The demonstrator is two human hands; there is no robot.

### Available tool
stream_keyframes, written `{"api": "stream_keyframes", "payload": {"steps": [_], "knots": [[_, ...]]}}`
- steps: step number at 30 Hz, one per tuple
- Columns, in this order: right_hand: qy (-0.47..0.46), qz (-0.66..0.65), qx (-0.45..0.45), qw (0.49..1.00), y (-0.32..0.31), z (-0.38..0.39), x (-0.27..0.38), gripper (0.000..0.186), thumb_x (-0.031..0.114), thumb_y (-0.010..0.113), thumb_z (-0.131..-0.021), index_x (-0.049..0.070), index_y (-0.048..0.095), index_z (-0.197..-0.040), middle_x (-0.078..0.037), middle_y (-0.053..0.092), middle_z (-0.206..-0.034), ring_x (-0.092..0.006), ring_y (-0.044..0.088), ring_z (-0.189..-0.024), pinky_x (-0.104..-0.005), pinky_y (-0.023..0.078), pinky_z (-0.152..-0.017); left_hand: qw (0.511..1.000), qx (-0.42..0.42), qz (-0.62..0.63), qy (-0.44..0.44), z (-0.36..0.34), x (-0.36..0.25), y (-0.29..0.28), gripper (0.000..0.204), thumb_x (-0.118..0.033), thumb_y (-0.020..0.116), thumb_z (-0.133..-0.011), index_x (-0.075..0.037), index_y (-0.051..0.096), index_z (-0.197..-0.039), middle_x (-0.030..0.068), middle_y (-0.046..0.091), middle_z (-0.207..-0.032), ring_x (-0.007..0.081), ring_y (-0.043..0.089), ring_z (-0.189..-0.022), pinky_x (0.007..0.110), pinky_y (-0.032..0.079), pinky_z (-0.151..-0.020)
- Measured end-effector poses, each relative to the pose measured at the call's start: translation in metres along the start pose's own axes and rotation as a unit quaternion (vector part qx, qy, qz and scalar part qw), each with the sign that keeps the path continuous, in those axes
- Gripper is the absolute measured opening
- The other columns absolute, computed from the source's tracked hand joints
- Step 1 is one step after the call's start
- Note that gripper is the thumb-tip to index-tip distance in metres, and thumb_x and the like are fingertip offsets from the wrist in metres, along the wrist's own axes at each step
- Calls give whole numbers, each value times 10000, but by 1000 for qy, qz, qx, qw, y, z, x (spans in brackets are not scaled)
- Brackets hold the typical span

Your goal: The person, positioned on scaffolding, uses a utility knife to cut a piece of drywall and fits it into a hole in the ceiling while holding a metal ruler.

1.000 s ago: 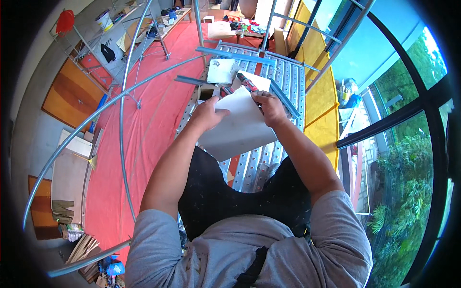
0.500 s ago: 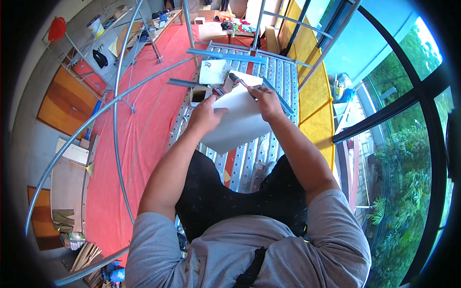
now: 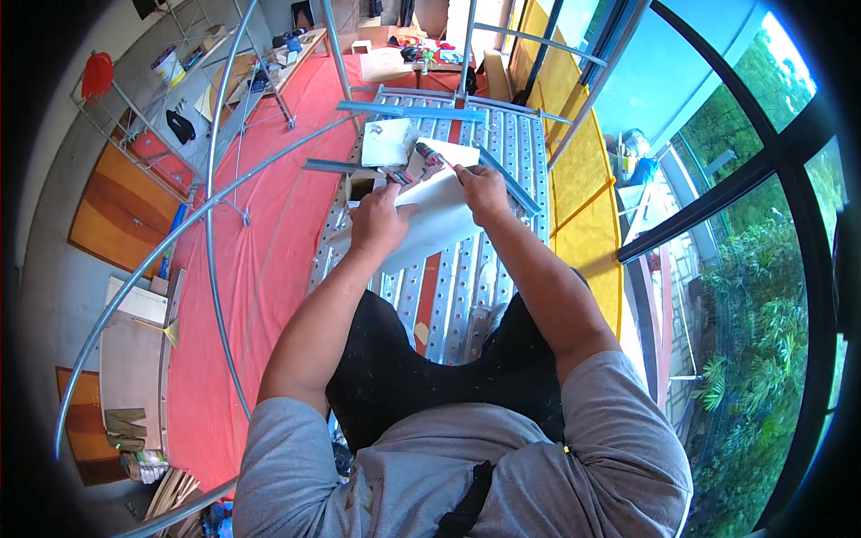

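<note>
Holding a white board [image 3: 437, 218] above a perforated metal platform [image 3: 459, 291]
Gripped at the left edge by the left hand [image 3: 378, 222], pinched at the right edge near the far end by the right hand [image 3: 483, 191]; just short of a red-and-black power tool [image 3: 430, 158]
</note>
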State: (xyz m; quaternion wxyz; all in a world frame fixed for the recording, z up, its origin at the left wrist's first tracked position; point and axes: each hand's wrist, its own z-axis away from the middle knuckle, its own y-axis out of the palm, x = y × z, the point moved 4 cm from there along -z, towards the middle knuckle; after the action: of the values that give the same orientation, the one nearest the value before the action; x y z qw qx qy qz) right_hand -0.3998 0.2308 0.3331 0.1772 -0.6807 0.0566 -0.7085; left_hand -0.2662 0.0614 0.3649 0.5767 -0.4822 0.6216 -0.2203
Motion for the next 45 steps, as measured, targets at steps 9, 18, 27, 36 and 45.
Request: {"api": "stream_keyframes", "payload": {"steps": [9,18,27,36,45], "knots": [[94,-70,-87,989,-79,-42,-28,353,344,702,-911,17,710,-1044,-139,741,-946,-242,692,-794,-373,534,-707,987,-150,59,18,-6,35,-11,392,-344,742,-850,-29,619,-1048,215,670,-1037,433,628,-993,525,484,-833],[106,116,61,986,-83,-44,-37,376,288,693,-943,29,684,-1215,-98,702,-991,-206,642,-866,-353,514,-808,986,-119,113,-9,-15,48,-2,515,-392,741,-863,-1,625,-1177,256,676,-1115,425,637,-1060,496,500,-894],[100,-72,191,974,-81,-37,-38,360,273,723,-935,24,684,-1192,-84,696,-1023,-196,628,-921,-352,502,-880,974,-120,195,6,-14,49,-10,503,-376,756,-850,-24,636,-1188,227,687,-1129,406,650,-1064,459,515,-888],[-95,-76,218,968,-37,12,23,404,313,709,-953,-24,701,-1176,-104,719,-1067,-197,639,-1001,-331,473,-933,989,-79,96,84,-9,32,-2,436,-353,780,-818,-12,632,-1045,210,678,-1019,415,643,-988,485,510,-849],[-219,131,227,940,-44,27,46,283,230,670,-899,-4,746,-1038,-142,740,-991,-226,687,-898,-357,523,-867,987,-54,25,148,-3,18,-5,322,-297,767,-811,-46,638,-967,165,667,-976,394,639,-939,520,482,-788]]}}
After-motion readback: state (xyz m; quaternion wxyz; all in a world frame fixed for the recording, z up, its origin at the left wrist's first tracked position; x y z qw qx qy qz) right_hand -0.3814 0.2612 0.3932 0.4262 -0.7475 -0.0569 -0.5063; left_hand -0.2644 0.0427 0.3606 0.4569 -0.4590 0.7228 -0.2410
